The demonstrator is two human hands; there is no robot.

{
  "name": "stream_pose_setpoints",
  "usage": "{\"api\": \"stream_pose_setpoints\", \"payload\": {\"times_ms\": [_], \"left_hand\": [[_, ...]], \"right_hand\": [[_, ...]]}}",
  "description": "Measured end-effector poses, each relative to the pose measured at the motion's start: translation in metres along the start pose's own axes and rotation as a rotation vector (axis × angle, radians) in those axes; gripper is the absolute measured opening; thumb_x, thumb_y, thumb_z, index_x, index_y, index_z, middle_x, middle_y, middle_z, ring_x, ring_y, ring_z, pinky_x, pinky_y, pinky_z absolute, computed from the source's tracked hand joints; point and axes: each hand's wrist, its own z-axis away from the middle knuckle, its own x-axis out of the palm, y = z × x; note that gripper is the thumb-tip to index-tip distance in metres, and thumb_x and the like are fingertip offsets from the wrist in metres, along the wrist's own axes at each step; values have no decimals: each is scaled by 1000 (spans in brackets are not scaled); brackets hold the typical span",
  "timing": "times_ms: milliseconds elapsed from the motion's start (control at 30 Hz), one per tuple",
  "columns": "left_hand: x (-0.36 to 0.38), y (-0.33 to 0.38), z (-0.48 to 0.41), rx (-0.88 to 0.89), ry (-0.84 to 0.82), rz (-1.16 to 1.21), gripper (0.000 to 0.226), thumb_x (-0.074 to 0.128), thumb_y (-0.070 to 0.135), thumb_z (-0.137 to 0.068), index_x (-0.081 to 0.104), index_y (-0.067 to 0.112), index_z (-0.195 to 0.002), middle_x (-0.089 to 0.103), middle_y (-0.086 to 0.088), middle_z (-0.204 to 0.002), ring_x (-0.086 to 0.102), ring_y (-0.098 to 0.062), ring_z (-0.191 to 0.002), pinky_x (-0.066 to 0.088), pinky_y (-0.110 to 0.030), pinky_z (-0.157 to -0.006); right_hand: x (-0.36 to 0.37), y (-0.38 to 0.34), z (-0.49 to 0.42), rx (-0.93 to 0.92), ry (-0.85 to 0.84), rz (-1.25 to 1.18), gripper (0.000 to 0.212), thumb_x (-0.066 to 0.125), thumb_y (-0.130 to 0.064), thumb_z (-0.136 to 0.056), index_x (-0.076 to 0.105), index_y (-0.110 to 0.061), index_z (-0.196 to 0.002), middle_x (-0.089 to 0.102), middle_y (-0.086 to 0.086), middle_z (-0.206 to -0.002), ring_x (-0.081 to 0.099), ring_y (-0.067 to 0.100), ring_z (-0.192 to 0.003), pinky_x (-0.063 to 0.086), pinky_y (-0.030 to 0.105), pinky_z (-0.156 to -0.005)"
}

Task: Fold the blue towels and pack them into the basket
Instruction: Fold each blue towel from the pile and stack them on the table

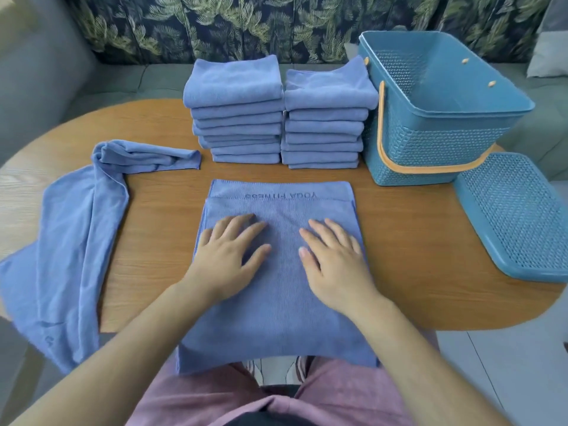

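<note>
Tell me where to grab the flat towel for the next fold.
Likely by its two near corners, from your side: the towel overhangs the table edge there, so both faces are free to pinch; its far edge lies flat on the wood.

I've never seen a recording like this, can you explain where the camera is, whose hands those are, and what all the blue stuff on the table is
No machine here: it is one picture from a camera worn on a person's head, looking down at their own hands. The left hand and right hand lie flat and open on a partly folded blue towel; neither holds anything. Behind it on the table stand a left stack and a right stack of folded towels, then a blue basket and what seems to be its lid. An unfolded towel hangs off the table's left edge.
</note>
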Motion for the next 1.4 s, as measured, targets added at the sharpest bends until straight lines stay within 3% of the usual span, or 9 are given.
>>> {"api": "stream_pose_setpoints", "payload": {"times_ms": [100, 233, 433, 600, 800, 967, 1100, 1267, 1400], "left_hand": [[-8, -25, -37, -92, 48, -43, 51, 33, 56, -94, 54, 34, -134, 51, 11, -136, 41, -23, -129, 36, -46, -99], [-17, -68, -65, -20, 50, -44, 51, 34, 52, -88, 62, 26, -122, 55, 3, -121, 50, -29, -115, 44, -47, -92], [-12, -84, -67, -17, 190, 59, 32, 49, 47, -88, 60, 23, -106, 53, 5, -112, 51, -26, -102, 42, -45, -87], [-9, -89, -70, -22, 231, 57, 31, 50, 47, -88, 59, 20, -102, 52, 5, -101, 45, -27, -96, 37, -43, -82], [-10, -90, -69, 42, 292, 146, 13, 56, 28, -90, 57, 17, -97, 55, 9, -99, 47, -26, -93, 38, -42, -82], [-7, -94, -71, 14, 269, 228, 14, 49, 29, -93, 57, 18, -99, 50, 20, -88, 49, -15, -85, 33, -37, -77], [-7, -98, -70, -5, 281, 279, 7, 51, 28, -95, 56, 22, -97, 58, 12, -87, 51, -17, -75, 42, -43, -74], [-8, -98, -72, -40, 310, 302, 5, 53, 29, -96, 57, 25, -96, 61, 13, -88, 48, -10, -73, 45, -46, -73], [-10, -97, -74, -32, 305, 301, 10, 55, 27, -95, 61, 24, -102, 59, 18, -87, 50, -12, -73, 47, -44, -74]], "right_hand": [[-4, 30, -47, 5, 74, -16, 47, 40, -35, -98, 60, -23, -138, 54, -5, -147, 40, 21, -140, 30, 43, -112], [-8, 66, -84, 27, 70, -19, 44, 51, -43, -90, 66, -25, -128, 62, -7, -123, 51, 21, -117, 33, 37, -99], [-1, 82, -89, 58, 242, -243, 21, 57, -37, -76, 68, -29, -91, 48, -15, -82, 51, 13, -89, 32, 32, -83], [-1, 86, -93, 15, 272, -318, 7, 65, -26, -78, 66, -28, -84, 56, -15, -90, 56, 15, -95, 38, 38, -86], [-6, 82, -91, 34, 336, -431, 6, 64, -21, -85, 64, -23, -90, 57, -29, -89, 53, 6, -93, 40, 39, -91], [-9, 83, -89, 120, 314, -391, 17, 57, -35, -76, 67, -26, -86, 59, -18, -78, 58, 16, -83, 45, 44, -88], [-5, 86, -90, 77, 343, -386, 7, 57, -26, -80, 62, -28, -75, 60, -14, -76, 58, 14, -73, 49, 50, -76], [-4, 85, -88, 111, 338, -387, 20, 61, -28, -78, 65, -25, -97, 63, -13, -84, 61, 14, -81, 49, 46, -85], [-7, 83, -91, 89, 316, -311, 18, 56, -25, -73, 66, -26, -88, 63, -11, -85, 62, 19, -85, 45, 44, -84]]}}
